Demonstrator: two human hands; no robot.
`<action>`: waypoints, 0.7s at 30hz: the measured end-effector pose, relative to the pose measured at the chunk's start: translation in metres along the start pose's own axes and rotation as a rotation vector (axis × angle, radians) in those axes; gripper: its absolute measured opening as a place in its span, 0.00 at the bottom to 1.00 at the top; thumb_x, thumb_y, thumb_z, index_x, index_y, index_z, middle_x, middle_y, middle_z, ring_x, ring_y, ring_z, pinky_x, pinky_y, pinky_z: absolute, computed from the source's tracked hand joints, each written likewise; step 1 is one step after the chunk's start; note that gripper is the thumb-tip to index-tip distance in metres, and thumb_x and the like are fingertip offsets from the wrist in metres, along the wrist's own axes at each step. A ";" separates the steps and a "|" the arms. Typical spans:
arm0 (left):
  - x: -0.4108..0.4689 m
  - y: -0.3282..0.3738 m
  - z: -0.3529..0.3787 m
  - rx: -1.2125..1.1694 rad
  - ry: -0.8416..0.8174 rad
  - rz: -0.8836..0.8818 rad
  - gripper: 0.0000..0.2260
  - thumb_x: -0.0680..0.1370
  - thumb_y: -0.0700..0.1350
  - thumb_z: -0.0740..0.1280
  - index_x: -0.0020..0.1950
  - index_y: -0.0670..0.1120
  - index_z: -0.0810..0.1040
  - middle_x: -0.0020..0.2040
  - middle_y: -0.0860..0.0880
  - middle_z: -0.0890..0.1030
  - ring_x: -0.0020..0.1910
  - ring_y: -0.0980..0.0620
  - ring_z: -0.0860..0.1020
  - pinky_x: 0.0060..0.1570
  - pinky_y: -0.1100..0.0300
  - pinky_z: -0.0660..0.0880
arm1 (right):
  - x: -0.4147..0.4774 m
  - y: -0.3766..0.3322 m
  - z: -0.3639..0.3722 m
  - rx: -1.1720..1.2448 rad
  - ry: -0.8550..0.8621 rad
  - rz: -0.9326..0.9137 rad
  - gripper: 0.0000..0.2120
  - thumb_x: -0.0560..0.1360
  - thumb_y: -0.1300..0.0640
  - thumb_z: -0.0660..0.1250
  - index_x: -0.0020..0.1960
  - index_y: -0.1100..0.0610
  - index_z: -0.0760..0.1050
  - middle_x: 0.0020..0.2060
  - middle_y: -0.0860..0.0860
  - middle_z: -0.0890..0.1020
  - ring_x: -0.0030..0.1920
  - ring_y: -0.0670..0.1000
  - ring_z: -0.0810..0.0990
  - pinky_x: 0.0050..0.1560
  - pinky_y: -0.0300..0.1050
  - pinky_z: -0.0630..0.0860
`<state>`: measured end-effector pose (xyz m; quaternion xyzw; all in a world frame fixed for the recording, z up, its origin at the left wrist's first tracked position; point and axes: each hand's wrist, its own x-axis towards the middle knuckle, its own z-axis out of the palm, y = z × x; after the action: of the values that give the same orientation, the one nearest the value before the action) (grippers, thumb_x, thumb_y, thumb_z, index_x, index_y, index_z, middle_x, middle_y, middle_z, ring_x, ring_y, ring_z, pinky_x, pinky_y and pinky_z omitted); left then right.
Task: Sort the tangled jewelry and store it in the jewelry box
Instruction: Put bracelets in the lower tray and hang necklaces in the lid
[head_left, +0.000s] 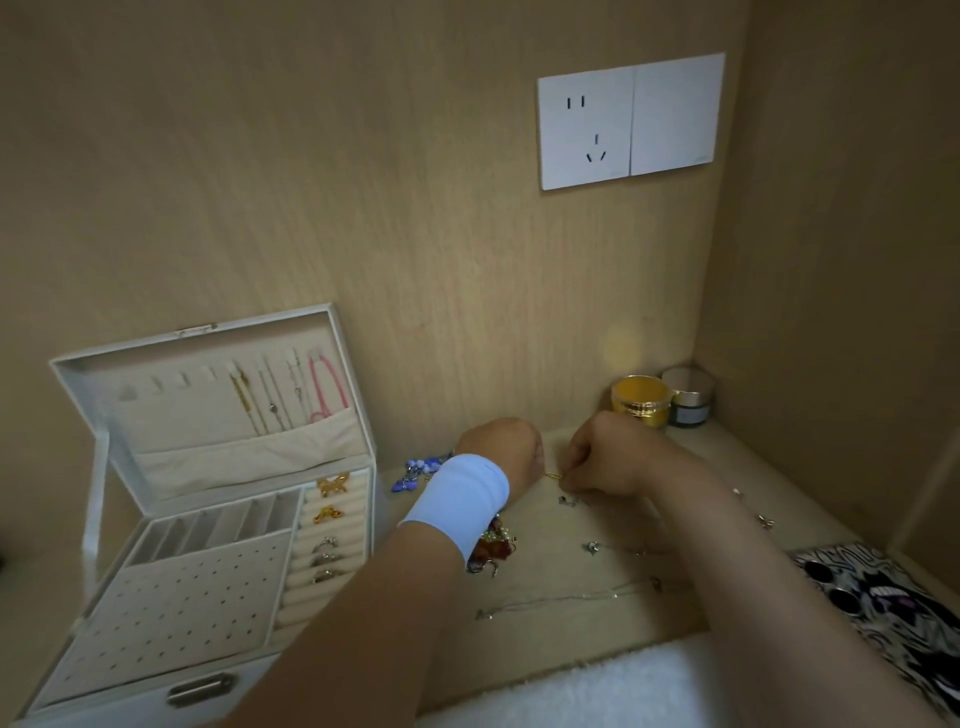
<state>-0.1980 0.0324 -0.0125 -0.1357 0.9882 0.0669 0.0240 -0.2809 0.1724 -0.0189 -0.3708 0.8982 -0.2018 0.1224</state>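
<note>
A white jewelry box (98, 467) stands open at the left, with necklaces hung in its lid and rings in the roll slots. My left hand (506, 449), with a white wristband, and my right hand (613, 457) meet over the wooden shelf, and both pinch a thin gold chain (553, 475) stretched between them. Under my left wrist lies a tangle of amber and gold jewelry (493, 551). Blue bead jewelry (415, 470) lies left of my left hand. Thin silver chains (571, 600) and small silver pieces (592, 546) are scattered on the shelf below my hands.
A gold jar (640, 400) and a silver-lidded jar (688, 397) stand in the back right corner. A black-and-white patterned pouch (883, 608) lies at the right. A white fluffy cloth (597, 691) covers the front edge. A wall socket (628, 122) is above.
</note>
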 end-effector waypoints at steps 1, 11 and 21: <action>-0.001 0.000 0.000 -0.010 0.013 -0.006 0.10 0.81 0.44 0.59 0.51 0.43 0.80 0.52 0.46 0.81 0.44 0.48 0.77 0.42 0.59 0.70 | 0.000 0.000 0.000 0.006 -0.003 -0.004 0.04 0.68 0.51 0.78 0.39 0.45 0.83 0.38 0.40 0.82 0.46 0.44 0.82 0.51 0.44 0.80; -0.036 -0.024 -0.050 -0.686 0.296 0.000 0.06 0.81 0.43 0.62 0.46 0.50 0.76 0.44 0.53 0.83 0.35 0.56 0.77 0.39 0.57 0.74 | -0.009 -0.011 -0.023 0.208 0.031 -0.026 0.11 0.80 0.52 0.67 0.42 0.56 0.83 0.32 0.47 0.82 0.33 0.45 0.76 0.35 0.40 0.70; -0.116 -0.101 -0.102 -0.704 0.388 0.052 0.08 0.81 0.44 0.65 0.49 0.54 0.83 0.41 0.58 0.81 0.37 0.63 0.77 0.50 0.58 0.77 | -0.037 -0.113 -0.037 0.519 0.044 -0.300 0.11 0.82 0.56 0.64 0.48 0.58 0.84 0.24 0.45 0.74 0.23 0.44 0.68 0.28 0.38 0.67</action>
<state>-0.0619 -0.0476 0.0835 -0.1207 0.8942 0.3750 -0.2126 -0.1984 0.1361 0.0676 -0.4510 0.7543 -0.4486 0.1626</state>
